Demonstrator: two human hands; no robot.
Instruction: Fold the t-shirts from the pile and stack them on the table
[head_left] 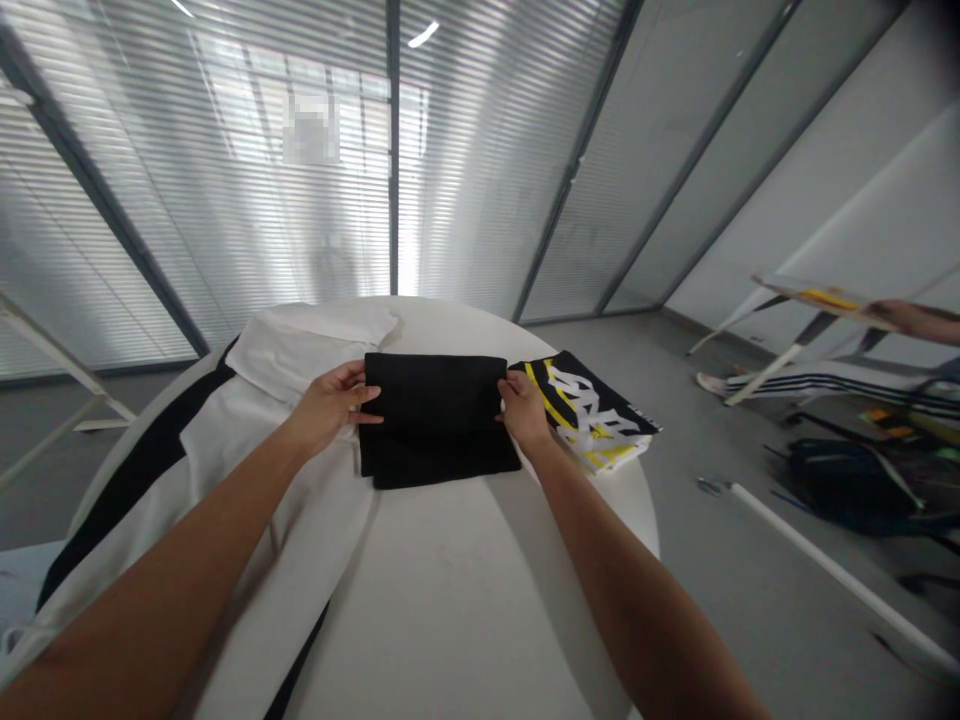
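Observation:
A folded black cloth [439, 415], likely a garment, is held up by its two sides over the round white table [450, 580]. My left hand [334, 405] pinches its left edge, thumb in front. On the opposite edge, my right hand [519, 405] grips near the upper right corner with bent fingers. To the left, a white garment with black parts [300, 345] lies loosely spread and hangs past the table edge. A folded black, yellow and white printed garment [592, 405] rests just right of my right hand.
Glass partitions with blinds [300, 200] stand behind the table. On the right, a person's hand [911, 318] rests at another table [817, 295]. A white pole [832, 570] and a dark bag-like object [847, 480] are on the right.

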